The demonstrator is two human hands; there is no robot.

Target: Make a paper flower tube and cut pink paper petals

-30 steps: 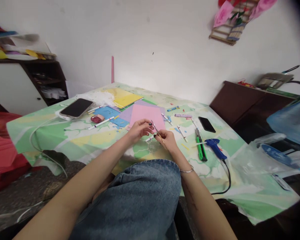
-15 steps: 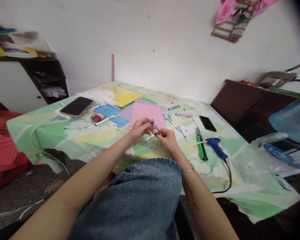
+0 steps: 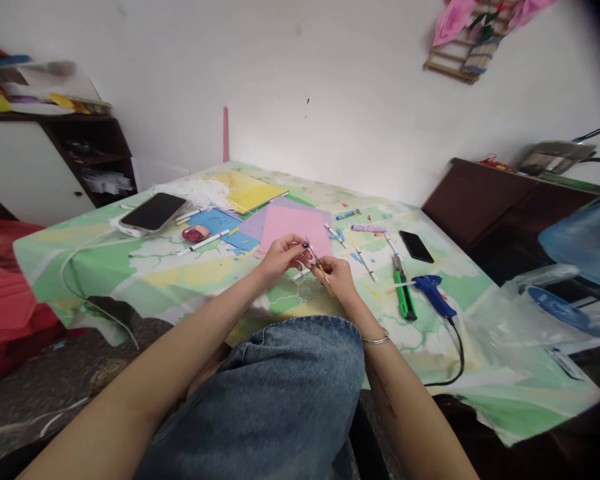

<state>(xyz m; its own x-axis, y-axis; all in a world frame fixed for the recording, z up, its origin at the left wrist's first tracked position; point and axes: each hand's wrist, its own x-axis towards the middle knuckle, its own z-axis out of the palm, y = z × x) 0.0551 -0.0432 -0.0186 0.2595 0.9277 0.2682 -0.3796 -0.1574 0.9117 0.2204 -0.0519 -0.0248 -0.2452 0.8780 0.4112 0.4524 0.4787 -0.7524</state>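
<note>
My right hand (image 3: 337,275) is closed around a small pair of scissors (image 3: 322,267), whose thin blades point up and away, toward my other hand. Beside the blades, my left hand (image 3: 285,258) has its thumb and fingers drawn together in a pinch. Whatever lies between those fingertips is too small to make out. Just beyond both hands a pink paper sheet (image 3: 296,227) lies on a purple sheet (image 3: 253,229). A white marker (image 3: 301,274) on the table is partly hidden behind my fingers.
To the right lie a green utility knife (image 3: 404,293), a blue glue gun (image 3: 434,295) with a cord, and a black phone (image 3: 416,247). On the left are another phone (image 3: 153,212), blue paper (image 3: 217,223) and a yellow folder (image 3: 250,193). Several markers and paper scraps are scattered about.
My hands stay almost in place; the scissors have shifted very slightly between them. Nothing else on the table has visibly moved.
</note>
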